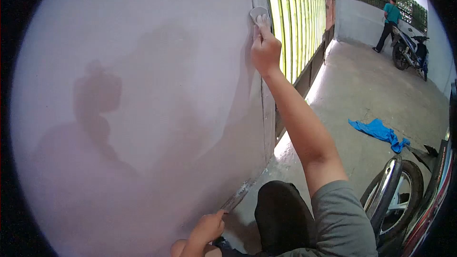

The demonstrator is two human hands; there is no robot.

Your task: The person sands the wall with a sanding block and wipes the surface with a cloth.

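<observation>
My right hand (266,50) is raised at the end of a pale wall (143,114). Its fingers press a flat, whitish, round-ended piece (258,13) against the wall's vertical edge; the exact kind is unclear. Low down, my left hand (207,230) is closed near the foot of the wall, beside a dark, rough strip (235,197) along the base. What it holds, if anything, I cannot make out. My bent knee in dark cloth (282,214) is between the two arms.
A barred metal gate (300,24) adjoins the wall edge. On the concrete floor (342,90) lies a blue cloth (378,129). A motorbike's front wheel (402,195) stands close on my right. Farther back are another motorbike (409,50) and a person (391,16) in a teal shirt.
</observation>
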